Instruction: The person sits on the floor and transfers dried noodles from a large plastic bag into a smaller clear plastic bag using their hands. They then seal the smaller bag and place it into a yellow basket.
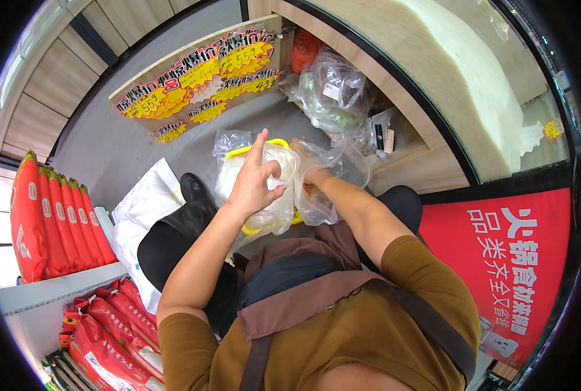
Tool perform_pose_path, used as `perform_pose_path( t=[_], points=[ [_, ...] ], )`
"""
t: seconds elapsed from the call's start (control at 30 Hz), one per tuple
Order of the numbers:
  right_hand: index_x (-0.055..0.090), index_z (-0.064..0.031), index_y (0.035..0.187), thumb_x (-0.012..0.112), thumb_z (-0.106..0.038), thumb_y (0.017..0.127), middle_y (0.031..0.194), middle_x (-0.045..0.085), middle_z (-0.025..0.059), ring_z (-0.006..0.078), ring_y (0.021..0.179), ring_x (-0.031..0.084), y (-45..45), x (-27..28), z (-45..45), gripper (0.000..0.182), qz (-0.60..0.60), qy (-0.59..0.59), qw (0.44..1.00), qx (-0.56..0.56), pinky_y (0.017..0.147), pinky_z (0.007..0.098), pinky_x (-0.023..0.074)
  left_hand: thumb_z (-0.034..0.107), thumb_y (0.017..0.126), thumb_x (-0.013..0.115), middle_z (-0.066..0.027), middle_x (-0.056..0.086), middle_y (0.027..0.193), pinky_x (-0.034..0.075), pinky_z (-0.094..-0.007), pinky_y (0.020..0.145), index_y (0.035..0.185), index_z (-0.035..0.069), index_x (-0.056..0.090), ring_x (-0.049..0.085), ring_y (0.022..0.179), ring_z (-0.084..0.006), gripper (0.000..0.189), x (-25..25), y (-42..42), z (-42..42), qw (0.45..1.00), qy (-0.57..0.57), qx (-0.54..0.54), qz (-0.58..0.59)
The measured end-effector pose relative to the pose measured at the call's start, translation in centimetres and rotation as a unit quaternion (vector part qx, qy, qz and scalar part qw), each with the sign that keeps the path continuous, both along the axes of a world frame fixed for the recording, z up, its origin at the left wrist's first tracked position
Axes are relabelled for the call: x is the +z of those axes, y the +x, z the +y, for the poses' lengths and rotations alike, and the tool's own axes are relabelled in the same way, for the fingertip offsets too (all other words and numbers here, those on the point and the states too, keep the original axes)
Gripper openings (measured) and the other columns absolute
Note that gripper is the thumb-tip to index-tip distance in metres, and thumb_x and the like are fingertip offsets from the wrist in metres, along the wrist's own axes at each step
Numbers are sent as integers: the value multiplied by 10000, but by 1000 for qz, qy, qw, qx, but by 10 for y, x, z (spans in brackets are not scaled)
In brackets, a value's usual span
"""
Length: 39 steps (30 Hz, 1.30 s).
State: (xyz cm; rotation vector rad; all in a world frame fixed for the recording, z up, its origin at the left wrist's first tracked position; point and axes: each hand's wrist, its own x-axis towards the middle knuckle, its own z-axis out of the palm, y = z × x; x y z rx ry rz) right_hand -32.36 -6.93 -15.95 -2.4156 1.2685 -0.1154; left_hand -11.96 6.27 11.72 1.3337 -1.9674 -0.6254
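My left hand [257, 182] is raised with its fingers apart and holds nothing. Below it lies a yellow-edged container or frame [279, 142], largely covered by a whitish plastic bag [232, 178]. My right hand [314, 173] reaches into a clear plastic bag [351, 163] just right of it. Brown material [309, 189] shows through that bag near my wrist. The plastic hides my right fingers, so I cannot see what they grip.
Ahead, an open cabinet door panel [139, 90] bears price signs. Bagged goods [337, 90] fill the cabinet at right, with a red bag [304, 51] behind. A white sack [146, 205] stands beside my left leg. Red packages [56, 220] line shelves at left.
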Motion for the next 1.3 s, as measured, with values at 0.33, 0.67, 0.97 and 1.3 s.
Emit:
perform_pose_path(
  t=[0.33, 0.67, 0.97, 1.3],
  points=[
    [638, -29, 1091, 693, -103, 649, 1084, 649, 183, 327, 1056, 601, 8, 113, 10, 451, 161, 81, 964, 194, 897, 408, 492, 87, 603, 808, -257, 231, 1507, 357, -438, 1065, 761, 58, 541, 335, 1345, -436, 312, -7, 7, -3, 999, -22, 48, -12],
    [665, -35, 1028, 624, -166, 785, 831, 678, 85, 169, 650, 590, -52, 145, 2, 278, -144, 270, 952, -30, 534, 352, 483, 85, 601, 805, -256, 264, 1495, 357, -440, 1064, 753, 59, 532, 347, 1336, -439, 313, 3, 7, 1, 997, -39, 60, -41],
    [631, -79, 1075, 722, -75, 651, 964, 657, 54, 203, 802, 619, -58, 177, -4, 434, 107, 358, 926, 55, 694, 319, 512, 105, 613, 808, -258, 278, 1483, 350, -443, 1066, 762, 56, 525, 345, 1329, -446, 324, 12, 6, 0, 996, -48, 68, -42],
    [536, -109, 1269, 600, 46, 727, 1094, 633, 131, 269, 955, 627, 7, 128, 46, 568, -264, 315, 902, -134, 819, 358, 511, 106, 590, 803, -247, 265, 1498, 346, -438, 1073, 766, 63, 544, 348, 1340, -427, 316, 22, -5, -10, 995, -93, 44, -15]
  ],
)
